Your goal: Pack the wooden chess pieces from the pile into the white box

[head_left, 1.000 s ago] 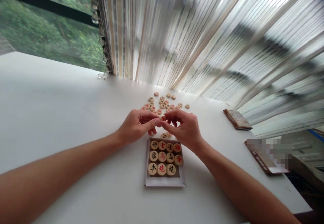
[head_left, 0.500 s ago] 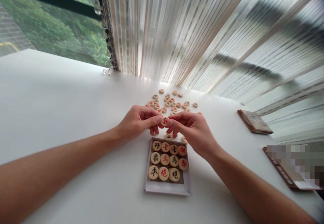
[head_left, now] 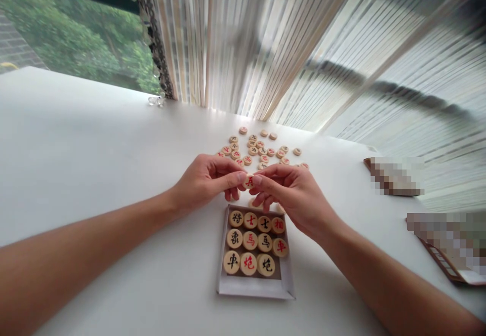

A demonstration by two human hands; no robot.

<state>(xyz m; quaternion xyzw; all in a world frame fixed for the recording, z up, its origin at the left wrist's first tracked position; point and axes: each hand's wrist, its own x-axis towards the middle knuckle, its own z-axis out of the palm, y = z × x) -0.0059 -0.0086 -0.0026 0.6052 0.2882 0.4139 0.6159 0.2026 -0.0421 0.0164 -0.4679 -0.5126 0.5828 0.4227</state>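
Between my two hands, just beyond the box, is a round wooden chess piece (head_left: 249,181) with a red character. My left hand (head_left: 212,178) pinches its left side, and my right hand (head_left: 290,186) pinches its right side, with fingertips covering part of the character. Below them an open shallow box (head_left: 255,288) lies on the white table, holding rows of round pieces with red or black characters, such as a black-marked piece (head_left: 232,262) at its lower left. A few pieces under my hands are partly hidden.
Several loose chess pieces (head_left: 253,151) are scattered on the white table (head_left: 94,149) beyond my hands. Small clear glass ornaments (head_left: 155,101) lie near the window edge. Two brown-edged flat objects (head_left: 395,176), partly pixelated, are at the right. Striped curtains (head_left: 243,37) hang behind.
The view has shifted slightly. Both hands still pinch the same piece, and my right fingertips now cover more of its character. The pieces in the box look unchanged.
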